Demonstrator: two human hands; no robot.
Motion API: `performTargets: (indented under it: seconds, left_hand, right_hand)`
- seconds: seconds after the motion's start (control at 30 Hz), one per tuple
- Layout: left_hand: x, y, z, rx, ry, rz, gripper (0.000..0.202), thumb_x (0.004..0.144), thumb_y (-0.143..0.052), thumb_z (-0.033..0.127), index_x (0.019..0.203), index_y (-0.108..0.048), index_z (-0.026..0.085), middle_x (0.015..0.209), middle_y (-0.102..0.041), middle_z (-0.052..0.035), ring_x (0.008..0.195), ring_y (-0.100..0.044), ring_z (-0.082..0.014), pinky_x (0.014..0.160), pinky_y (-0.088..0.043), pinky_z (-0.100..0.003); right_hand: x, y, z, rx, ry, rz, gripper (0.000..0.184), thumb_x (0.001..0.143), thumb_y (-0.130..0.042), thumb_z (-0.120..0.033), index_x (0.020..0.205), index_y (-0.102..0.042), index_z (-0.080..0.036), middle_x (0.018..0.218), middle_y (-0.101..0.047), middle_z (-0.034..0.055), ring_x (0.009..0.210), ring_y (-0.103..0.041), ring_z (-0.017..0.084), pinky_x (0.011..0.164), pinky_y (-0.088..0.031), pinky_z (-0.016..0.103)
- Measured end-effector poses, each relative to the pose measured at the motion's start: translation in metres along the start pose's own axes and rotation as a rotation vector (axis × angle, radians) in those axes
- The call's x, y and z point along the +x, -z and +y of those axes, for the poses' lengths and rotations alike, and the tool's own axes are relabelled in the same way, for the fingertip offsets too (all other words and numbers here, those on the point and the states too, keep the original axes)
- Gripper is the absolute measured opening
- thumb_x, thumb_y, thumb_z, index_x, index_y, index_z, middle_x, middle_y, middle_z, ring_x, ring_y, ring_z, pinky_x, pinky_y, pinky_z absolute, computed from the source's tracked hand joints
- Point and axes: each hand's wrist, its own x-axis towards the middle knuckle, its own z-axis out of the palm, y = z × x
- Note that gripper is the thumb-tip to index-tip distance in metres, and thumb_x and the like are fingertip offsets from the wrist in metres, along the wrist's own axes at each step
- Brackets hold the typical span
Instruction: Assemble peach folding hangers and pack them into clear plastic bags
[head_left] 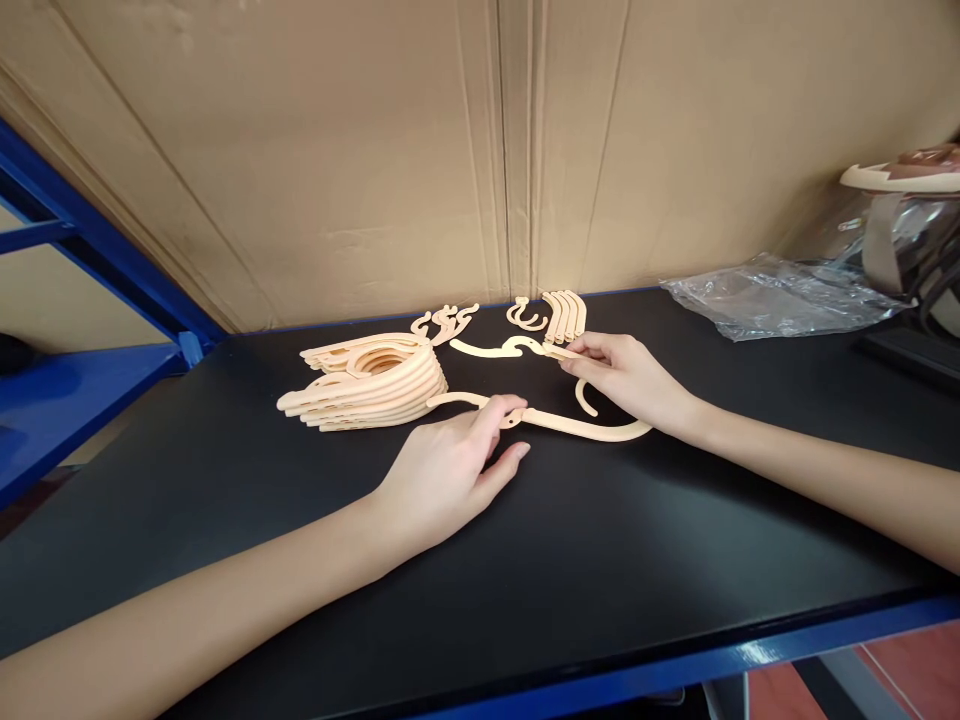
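Cream-coloured plastic clothes hanger parts lie on the black tabletop (420, 620). My left hand (450, 465) has its fingers curled over the middle of a curved hanger (592, 430), near a small hole; the thumb is held apart from it. My right hand (630, 375) pinches the end of a wavy hanger arm (487, 350) between thumb and fingers. Below that hand lies a loose hook (585, 400). Left of both hands is a stack of hangers (375, 385). My right hand and wrist hide part of the hanger's right end.
Behind the hands lie a pile of hooks (446, 322), another few hooks (527, 315) and a row of curved arms (564, 315). A clear plastic bag (780, 295) is at the back right. Cardboard (337, 150) stands behind; a blue metal frame (97, 235) is on the left.
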Motion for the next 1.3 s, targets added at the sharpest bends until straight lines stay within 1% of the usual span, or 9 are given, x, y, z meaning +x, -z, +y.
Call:
performTargets:
  seconds: [0.1, 0.27, 0.43, 0.57, 0.73, 0.97, 1.1, 1.2, 1.3]
  left_hand:
    - [0.0, 0.0, 0.001, 0.075, 0.082, -0.034, 0.033, 0.096, -0.047, 0.03, 0.126, -0.052, 0.019, 0.056, -0.054, 0.0065, 0.052, -0.058, -0.0141, 0.05, -0.04, -0.022]
    - [0.001, -0.001, -0.001, 0.07, 0.023, -0.027, 0.025, 0.094, -0.05, 0.026, 0.115, -0.06, 0.019, 0.054, -0.054, 0.0063, 0.052, -0.059, -0.0135, 0.051, -0.04, -0.021]
    - [0.001, 0.0, -0.001, -0.016, -0.079, -0.058, 0.016, 0.093, -0.052, 0.026, 0.106, -0.061, 0.021, 0.064, -0.058, 0.0055, 0.051, -0.055, -0.0105, 0.051, -0.036, -0.019]
    - [0.0, 0.001, -0.002, -0.053, -0.194, -0.092, 0.017, 0.094, -0.054, 0.035, 0.101, -0.059, 0.021, 0.072, -0.058, 0.0045, 0.053, -0.053, -0.0089, 0.048, -0.032, -0.019]
    - [0.001, -0.001, -0.004, -0.076, -0.23, -0.105, 0.023, 0.093, -0.053, 0.044, 0.095, -0.056, 0.021, 0.077, -0.058, 0.004, 0.057, -0.054, -0.0087, 0.048, -0.031, -0.019]
    - [0.002, 0.002, -0.003, -0.094, -0.274, -0.123, 0.02, 0.094, -0.054, 0.04, 0.088, -0.054, 0.021, 0.074, -0.056, 0.005, 0.054, -0.052, -0.0077, 0.047, -0.03, -0.02]
    - [0.001, 0.002, -0.003, -0.112, -0.258, -0.119, 0.013, 0.095, -0.052, 0.034, 0.1, -0.055, 0.022, 0.081, -0.061, 0.0045, 0.057, -0.056, -0.0072, 0.048, -0.035, -0.019]
    - [0.001, 0.001, -0.004, -0.14, -0.236, -0.126, 0.02, 0.095, -0.052, 0.032, 0.113, -0.052, 0.023, 0.087, -0.065, 0.0036, 0.059, -0.059, -0.008, 0.051, -0.038, -0.018]
    - [0.001, 0.001, -0.004, -0.137, -0.223, -0.122, 0.024, 0.095, -0.053, 0.032, 0.116, -0.051, 0.021, 0.088, -0.067, 0.0026, 0.06, -0.061, -0.0089, 0.052, -0.041, -0.019]
  right_hand:
    - [0.002, 0.0, 0.002, 0.05, -0.006, -0.011, 0.022, 0.082, -0.057, -0.038, 0.081, -0.066, -0.018, 0.075, -0.063, 0.0003, 0.063, -0.052, 0.014, 0.063, -0.039, 0.029]
    - [0.004, 0.0, 0.006, 0.146, -0.004, -0.001, 0.022, 0.082, -0.059, -0.038, 0.085, -0.066, -0.017, 0.081, -0.064, 0.0018, 0.069, -0.055, 0.015, 0.066, -0.042, 0.03]
    - [0.006, -0.003, 0.014, 0.241, 0.008, 0.053, 0.02, 0.082, -0.058, -0.031, 0.099, -0.06, -0.02, 0.075, -0.059, -0.0013, 0.068, -0.055, 0.014, 0.064, -0.043, 0.029]
    - [0.005, -0.006, 0.017, 0.19, 0.051, 0.062, 0.023, 0.083, -0.055, -0.025, 0.106, -0.053, -0.024, 0.079, -0.056, -0.0026, 0.068, -0.054, 0.013, 0.066, -0.045, 0.029]
    - [0.001, -0.007, 0.015, 0.161, 0.098, 0.037, 0.026, 0.086, -0.052, -0.027, 0.112, -0.049, -0.024, 0.09, -0.059, 0.0001, 0.074, -0.058, 0.015, 0.071, -0.048, 0.031]
    - [-0.004, -0.006, 0.007, 0.031, 0.09, 0.0, 0.034, 0.088, -0.05, -0.027, 0.12, -0.042, -0.026, 0.096, -0.065, 0.0004, 0.077, -0.063, 0.017, 0.074, -0.047, 0.034]
    - [-0.006, -0.005, 0.003, -0.045, 0.095, -0.021, 0.031, 0.088, -0.049, -0.028, 0.119, -0.043, -0.027, 0.095, -0.066, 0.0, 0.075, -0.063, 0.018, 0.074, -0.047, 0.035]
    - [-0.007, -0.005, 0.002, -0.06, 0.091, -0.032, 0.031, 0.089, -0.049, -0.029, 0.119, -0.044, -0.027, 0.094, -0.067, -0.0009, 0.074, -0.063, 0.018, 0.074, -0.047, 0.035]
    - [-0.007, -0.004, 0.001, -0.075, 0.088, -0.037, 0.03, 0.089, -0.049, -0.029, 0.119, -0.044, -0.028, 0.092, -0.067, -0.0016, 0.071, -0.062, 0.018, 0.072, -0.046, 0.035]
